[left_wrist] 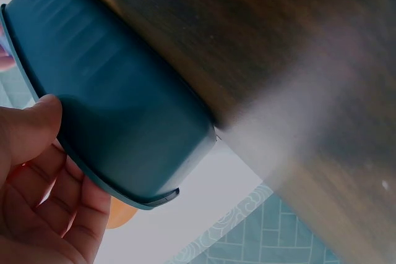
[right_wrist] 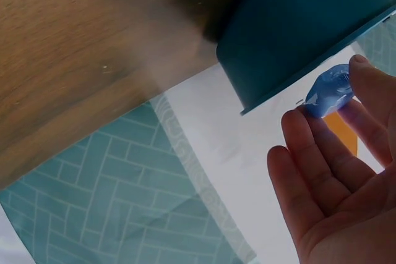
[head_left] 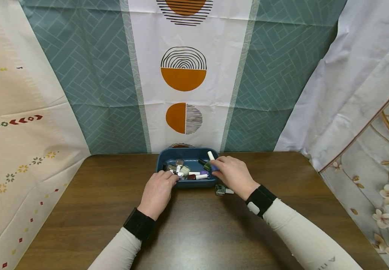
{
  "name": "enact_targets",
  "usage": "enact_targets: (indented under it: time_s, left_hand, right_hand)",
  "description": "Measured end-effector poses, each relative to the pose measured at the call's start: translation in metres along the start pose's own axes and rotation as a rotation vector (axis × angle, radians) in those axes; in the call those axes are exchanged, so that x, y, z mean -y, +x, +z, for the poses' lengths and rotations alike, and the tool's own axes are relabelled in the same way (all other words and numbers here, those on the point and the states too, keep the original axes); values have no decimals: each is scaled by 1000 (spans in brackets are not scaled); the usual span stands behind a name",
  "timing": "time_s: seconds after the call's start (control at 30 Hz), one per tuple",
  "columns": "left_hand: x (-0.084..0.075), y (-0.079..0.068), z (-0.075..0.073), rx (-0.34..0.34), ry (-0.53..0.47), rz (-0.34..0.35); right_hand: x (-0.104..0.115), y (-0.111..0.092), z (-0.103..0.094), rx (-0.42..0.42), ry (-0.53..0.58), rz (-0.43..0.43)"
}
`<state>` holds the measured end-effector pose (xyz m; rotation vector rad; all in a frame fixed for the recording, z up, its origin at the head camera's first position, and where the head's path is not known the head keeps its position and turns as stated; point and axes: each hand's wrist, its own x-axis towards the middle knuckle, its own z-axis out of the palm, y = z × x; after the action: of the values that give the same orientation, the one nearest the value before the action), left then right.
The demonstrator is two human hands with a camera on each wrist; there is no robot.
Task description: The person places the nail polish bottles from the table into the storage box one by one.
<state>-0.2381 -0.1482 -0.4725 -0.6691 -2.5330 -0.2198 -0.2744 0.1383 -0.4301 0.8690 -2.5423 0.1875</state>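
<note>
A dark blue plastic bin [head_left: 197, 184] stands at the back of the table with several small nail polish bottles [head_left: 185, 171] lying in it. My left hand [head_left: 158, 190] holds the bin's near left rim, thumb against the outer wall [left_wrist: 117, 109] and fingers over the edge. Above the bin's right end, my right hand [head_left: 236, 174] pinches a blue nail polish bottle [right_wrist: 331, 91] between thumb and fingers, its white cap [head_left: 211, 155] pointing up. A green bottle [head_left: 207, 165] with a black cap lies just left of it in the bin.
A dark glittery nail polish bottle [head_left: 220, 189] with a white cap lies on the wooden table [head_left: 194, 232], by the bin's near right corner. Behind the bin hangs a patterned curtain [head_left: 184, 123]; more cloth hangs along both sides.
</note>
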Motion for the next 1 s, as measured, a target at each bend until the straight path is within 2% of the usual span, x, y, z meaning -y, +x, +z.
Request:
enact_targets:
  time_s: [0.7, 1.0]
  left_hand:
    - [0, 0, 1, 13, 6, -9]
    - [0, 0, 0, 25, 4, -15]
  right_hand:
    - [11, 14, 10, 64, 5, -11]
    - [15, 19, 14, 131, -17, -16]
